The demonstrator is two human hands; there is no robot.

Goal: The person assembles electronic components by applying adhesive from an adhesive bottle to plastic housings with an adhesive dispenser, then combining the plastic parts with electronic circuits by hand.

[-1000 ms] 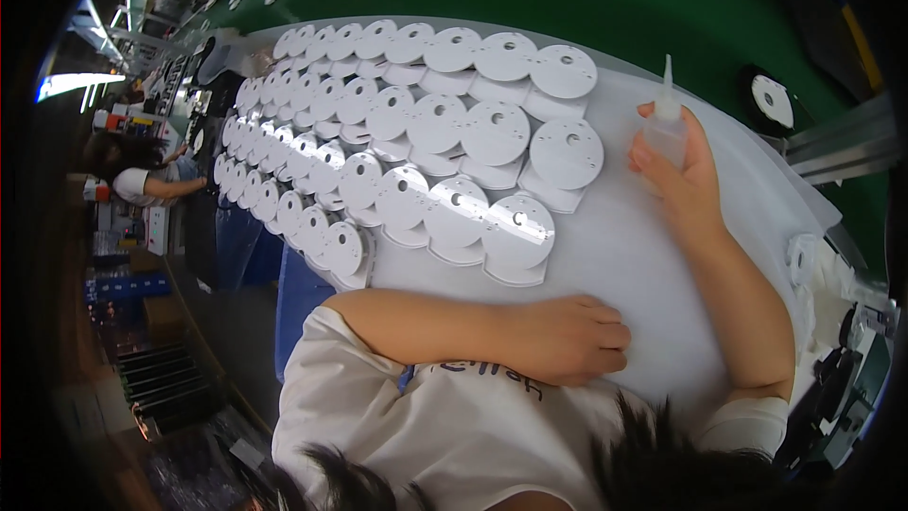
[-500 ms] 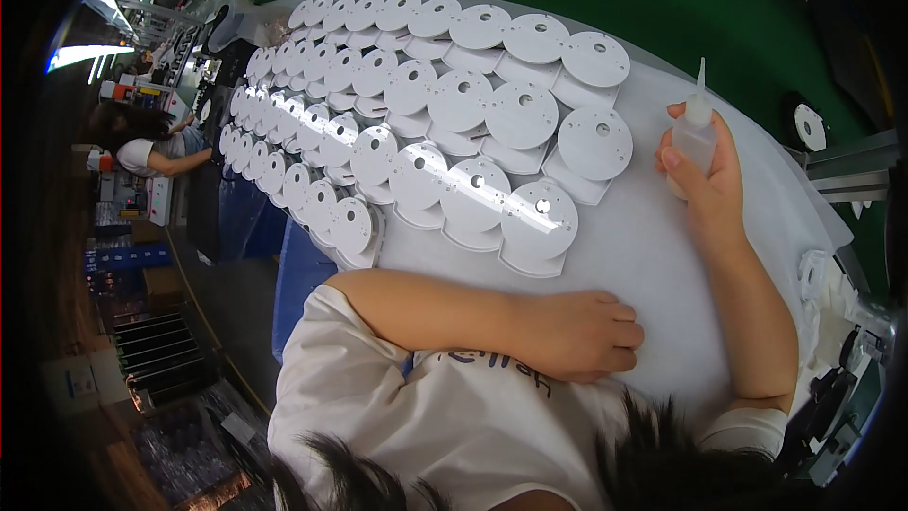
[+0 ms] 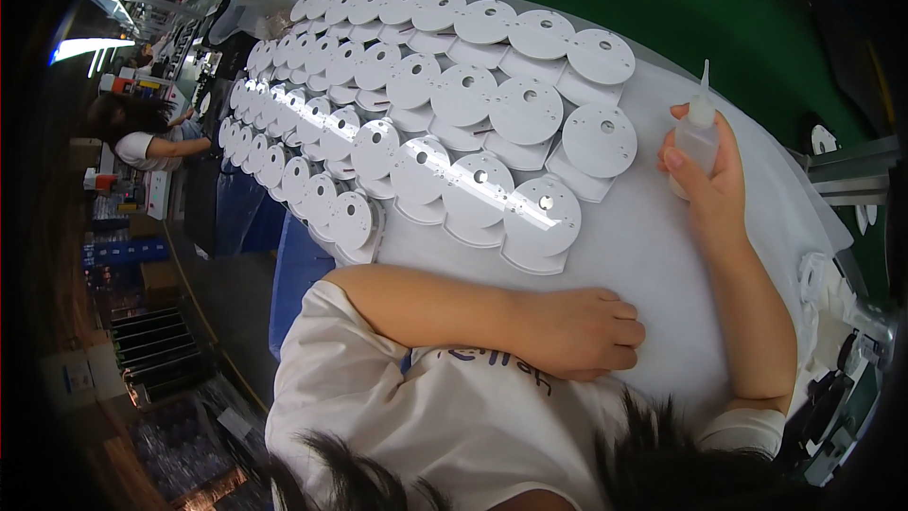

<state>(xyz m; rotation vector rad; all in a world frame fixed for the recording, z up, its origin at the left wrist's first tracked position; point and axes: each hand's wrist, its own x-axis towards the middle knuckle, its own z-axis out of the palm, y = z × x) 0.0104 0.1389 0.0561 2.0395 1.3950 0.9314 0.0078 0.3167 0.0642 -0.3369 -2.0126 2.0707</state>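
My right hand (image 3: 707,175) is wrapped round a translucent squeeze bottle (image 3: 698,140), held upright over the right side of the table with its thin nozzle pointing up. My left hand (image 3: 594,333) rests at the near edge, close to my shirt, with its fingers curled in and nothing seen in them. Left of the bottle, white round discs (image 3: 599,142) lie in several overlapping rows, each with a small hole and a flat white base piece showing beneath. The closest disc (image 3: 542,216) to my left hand lies a short way beyond it. Neither hand touches the discs.
A white sheet (image 3: 653,255) covers the table. Green surface (image 3: 662,0) runs beyond its far edge, with a white disc (image 3: 823,138) near a metal frame (image 3: 856,170) at right. Another person (image 3: 151,137) works at the far left. A blue bin (image 3: 298,279) stands beside the table.
My view has shifted slightly. Both hands keep their poses, the bottle still in the right. The white disc by the metal frame has moved a little rightward and lower.
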